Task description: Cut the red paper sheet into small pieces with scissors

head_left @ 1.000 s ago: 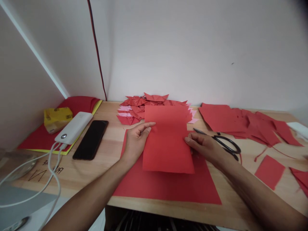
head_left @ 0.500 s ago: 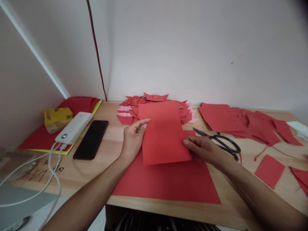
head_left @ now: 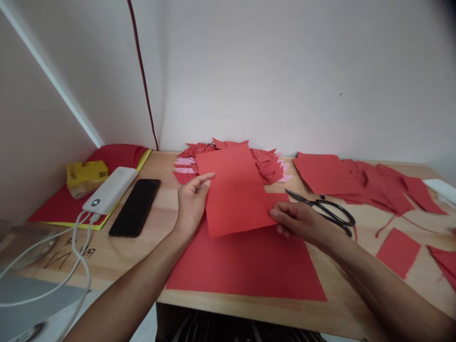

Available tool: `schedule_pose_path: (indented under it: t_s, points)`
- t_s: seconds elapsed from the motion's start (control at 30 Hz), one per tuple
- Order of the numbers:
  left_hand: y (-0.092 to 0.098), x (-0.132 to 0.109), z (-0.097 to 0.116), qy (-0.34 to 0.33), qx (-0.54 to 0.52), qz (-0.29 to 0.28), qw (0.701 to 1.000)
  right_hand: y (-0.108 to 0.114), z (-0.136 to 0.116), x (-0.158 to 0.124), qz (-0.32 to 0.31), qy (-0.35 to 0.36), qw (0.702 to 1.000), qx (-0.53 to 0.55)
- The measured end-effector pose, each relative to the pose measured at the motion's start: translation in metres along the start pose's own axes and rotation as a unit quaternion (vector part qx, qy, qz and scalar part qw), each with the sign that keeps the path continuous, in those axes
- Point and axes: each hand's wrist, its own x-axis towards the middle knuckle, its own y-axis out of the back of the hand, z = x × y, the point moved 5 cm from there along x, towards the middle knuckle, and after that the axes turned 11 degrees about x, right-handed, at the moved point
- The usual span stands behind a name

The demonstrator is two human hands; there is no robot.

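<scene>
A smooth rectangular sheet of red paper (head_left: 233, 190) is held up in front of me, tilted slightly to the left. My left hand (head_left: 192, 202) pinches its left edge between thumb and fingers. At the lower right corner, my right hand (head_left: 299, 221) has its thumb and curled fingers closed on the same sheet. Beneath it, a larger red sheet (head_left: 245, 270) lies flat on the table. Black-handled scissors (head_left: 329, 213) rest just beyond my right hand. Behind the raised sheet, a ring of folded red and pink paper pieces (head_left: 269, 166) is partly hidden.
Red paper pieces (head_left: 320, 173) lie stacked and spread at the back right, with a small rectangle (head_left: 398, 252) nearer. On the left are a black phone (head_left: 134, 207), a white power bank (head_left: 111, 190) with cables, a yellow packet (head_left: 86, 178) and more red sheets (head_left: 50, 206).
The held sheet has shifted left and slightly up, tilting more to the left. My left hand has moved a little left with it; my right hand is almost in the same place.
</scene>
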Motion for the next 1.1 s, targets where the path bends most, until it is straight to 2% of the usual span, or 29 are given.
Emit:
schedule_pose_path:
  t_s: [0.2,0.3,0.43,0.57,0.6,0.67,0.83,0.97,1.1]
  points:
    - [0.004,0.006,-0.008,0.019,-0.047,0.001,0.999,0.012,-0.009,0.001,0.020,0.043,0.999,-0.028]
    - [0.011,0.011,-0.013,0.023,-0.067,0.019,0.997,0.032,-0.016,-0.006,0.081,0.083,0.988,-0.102]
    - [0.018,0.013,-0.014,0.037,-0.111,0.025,0.993,0.069,-0.019,-0.024,0.200,0.080,0.936,-0.277]
    - [0.019,0.012,-0.011,0.047,-0.167,0.029,0.984,0.095,-0.004,-0.038,0.224,0.035,0.894,-0.388]
    - [0.019,0.011,-0.010,0.052,-0.181,0.029,0.982,0.096,0.003,-0.040,0.198,0.025,0.893,-0.403]
    - [0.019,0.011,-0.009,0.061,-0.203,0.029,0.977,0.100,0.012,-0.043,0.200,0.018,0.882,-0.427]
    - [0.020,0.012,-0.008,0.081,-0.247,0.023,0.965,0.097,0.020,-0.046,0.192,0.032,0.883,-0.427]
    - [0.023,0.012,-0.005,0.072,-0.271,0.037,0.959,0.098,0.017,-0.045,0.169,0.041,0.905,-0.388]
    - [0.027,0.013,-0.005,0.074,-0.275,0.048,0.957,0.106,0.017,-0.049,0.195,0.062,0.921,-0.332]
